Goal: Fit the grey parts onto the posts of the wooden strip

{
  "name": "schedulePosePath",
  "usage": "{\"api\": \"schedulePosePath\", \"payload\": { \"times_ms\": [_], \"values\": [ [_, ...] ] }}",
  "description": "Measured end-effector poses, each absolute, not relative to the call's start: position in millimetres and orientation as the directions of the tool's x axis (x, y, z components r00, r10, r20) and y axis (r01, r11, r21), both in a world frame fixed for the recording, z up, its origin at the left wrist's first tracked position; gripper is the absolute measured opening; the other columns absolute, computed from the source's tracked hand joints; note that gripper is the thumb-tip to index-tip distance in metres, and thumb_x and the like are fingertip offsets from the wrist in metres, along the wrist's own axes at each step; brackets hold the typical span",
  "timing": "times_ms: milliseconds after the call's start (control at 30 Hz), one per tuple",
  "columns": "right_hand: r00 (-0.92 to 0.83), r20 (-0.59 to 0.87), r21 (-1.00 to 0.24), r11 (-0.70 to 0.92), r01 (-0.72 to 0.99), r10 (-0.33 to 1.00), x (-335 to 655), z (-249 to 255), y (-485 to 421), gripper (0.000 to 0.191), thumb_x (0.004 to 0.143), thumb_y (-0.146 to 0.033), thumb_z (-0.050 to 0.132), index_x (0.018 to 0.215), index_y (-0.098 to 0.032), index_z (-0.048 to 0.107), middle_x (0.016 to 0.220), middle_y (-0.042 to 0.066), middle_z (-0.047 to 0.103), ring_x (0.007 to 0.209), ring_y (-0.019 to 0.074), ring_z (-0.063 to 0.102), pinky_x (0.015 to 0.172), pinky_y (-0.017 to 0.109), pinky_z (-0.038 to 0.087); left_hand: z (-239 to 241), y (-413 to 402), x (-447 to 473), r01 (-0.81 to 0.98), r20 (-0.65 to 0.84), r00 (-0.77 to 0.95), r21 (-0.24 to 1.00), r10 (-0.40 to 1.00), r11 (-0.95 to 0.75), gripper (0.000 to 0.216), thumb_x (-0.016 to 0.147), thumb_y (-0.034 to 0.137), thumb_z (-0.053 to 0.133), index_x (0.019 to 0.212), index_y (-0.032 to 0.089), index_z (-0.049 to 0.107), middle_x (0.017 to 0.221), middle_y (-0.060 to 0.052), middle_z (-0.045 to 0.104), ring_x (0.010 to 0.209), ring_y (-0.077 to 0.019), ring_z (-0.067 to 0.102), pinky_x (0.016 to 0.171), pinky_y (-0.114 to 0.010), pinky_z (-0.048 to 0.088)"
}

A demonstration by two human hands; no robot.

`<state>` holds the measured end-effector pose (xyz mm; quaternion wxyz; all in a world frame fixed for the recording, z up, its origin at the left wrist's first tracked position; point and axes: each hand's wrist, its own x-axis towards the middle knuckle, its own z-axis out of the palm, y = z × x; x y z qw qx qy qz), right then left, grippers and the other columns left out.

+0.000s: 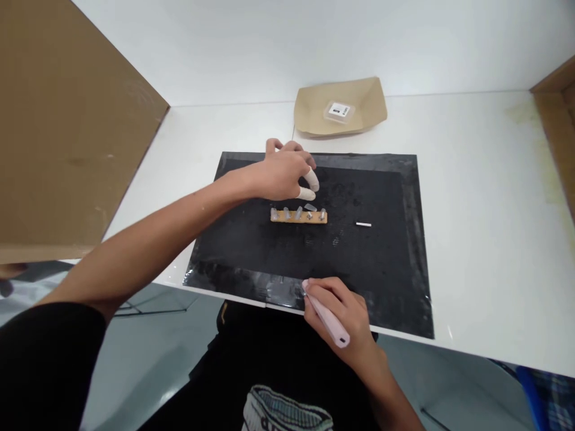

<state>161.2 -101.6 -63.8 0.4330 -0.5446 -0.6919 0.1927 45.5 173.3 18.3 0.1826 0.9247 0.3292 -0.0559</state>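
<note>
My left hand [287, 170] reaches over the black mat [251, 239], its thumb and forefinger in white finger cots pinched just above a small tan strip [299, 216]. Several small clear pieces stand in a row on that strip. Whether the pinch holds anything I cannot make out. My right hand [345, 314] rests at the mat's near edge, closed round a pale pink pen-like tool [326, 317] with its tip pointing left and up. A short white sliver [363, 224] lies on the mat to the right of the strip.
A tan paper tray [368, 102] at the back of the white table holds a small clear box with a label [338, 111]. A cardboard panel [67, 126] stands on the left, and another [557, 114] at the far right edge.
</note>
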Motion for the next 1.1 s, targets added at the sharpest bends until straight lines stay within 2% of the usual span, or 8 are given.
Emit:
{"api": "schedulePosePath", "payload": {
  "times_ms": [67,200,433,600,767,967,1100],
  "values": [
    [-0.04,0.378,-0.741,0.328,0.585,0.925,161,-64,-101,0.016,0.097,-0.011,0.062,0.109,-0.02,0.067,0.106,0.006,0.071,0.081,0.0138,0.071,0.07,0.025,0.053,14,182,53,0.574,-0.228,0.819,0.333,0.526,-0.748,0.01,0.084,0.035,0.078,0.089,0.027,0.084,0.134,-0.005,0.067,0.141,-0.0396,0.04,0.116,-0.064,0.014],
    [-0.049,0.395,-0.749,0.352,0.561,0.917,163,-64,-101,0.017,0.096,-0.01,0.063,0.11,-0.019,0.066,0.105,0.006,0.071,0.08,0.0132,0.071,0.071,0.024,0.055,4,193,56,0.45,-0.264,0.891,0.392,0.37,-0.803,0.009,0.08,0.034,0.081,0.087,0.03,0.084,0.149,-0.002,0.059,0.149,-0.0392,0.031,0.118,-0.062,0.013],
    [-0.062,0.375,-0.747,0.341,0.572,0.925,164,-58,-100,0.017,0.095,-0.008,0.062,0.108,-0.018,0.068,0.104,0.006,0.071,0.078,0.0143,0.071,0.069,0.026,0.055,-13,198,50,0.371,-0.209,0.928,0.446,0.309,-0.815,0.022,0.087,0.045,0.073,0.092,0.027,0.085,0.155,-0.005,0.053,0.15,-0.0406,0.025,0.119,-0.062,0.015],
    [-0.056,0.378,-0.741,0.338,0.581,0.924,163,-58,-100,0.016,0.097,-0.008,0.06,0.108,-0.018,0.067,0.103,0.007,0.071,0.078,0.0135,0.072,0.069,0.025,0.055,-13,200,44,0.335,-0.225,0.939,0.44,0.259,-0.833,0.02,0.089,0.039,0.071,0.099,0.029,0.085,0.16,-0.004,0.048,0.151,-0.0402,0.023,0.12,-0.063,0.014],
    [-0.052,0.377,-0.736,0.333,0.589,0.925,162,-59,-99,0.015,0.097,-0.008,0.061,0.107,-0.018,0.067,0.104,0.007,0.071,0.077,0.0127,0.071,0.069,0.024,0.056,-12,196,27,0.34,-0.209,0.939,0.451,0.273,-0.825,0.028,0.095,0.03,0.06,0.114,0.033,0.081,0.163,-0.003,0.045,0.154,-0.0368,0.024,0.123,-0.062,0.014],
    [-0.051,0.39,-0.715,0.338,0.612,0.919,160,-61,-98,0.018,0.095,-0.007,0.061,0.106,-0.019,0.067,0.101,0.005,0.072,0.074,0.0121,0.071,0.066,0.024,0.057,-17,187,8,0.383,-0.086,0.919,0.433,0.386,-0.816,0.023,0.093,0.03,0.066,0.108,0.034,0.082,0.157,-0.004,0.053,0.154,-0.0359,0.029,0.123,-0.061,0.02],
    [-0.048,0.394,-0.721,0.341,0.603,0.918,160,-62,-98,0.017,0.094,-0.007,0.062,0.105,-0.018,0.067,0.102,0.006,0.072,0.076,0.0119,0.072,0.068,0.023,0.058,-16,186,7,0.397,-0.084,0.912,0.437,0.402,-0.807,0.025,0.092,0.026,0.066,0.111,0.033,0.081,0.157,-0.005,0.053,0.154,-0.0354,0.03,0.123,-0.061,0.022]
  ]
}}
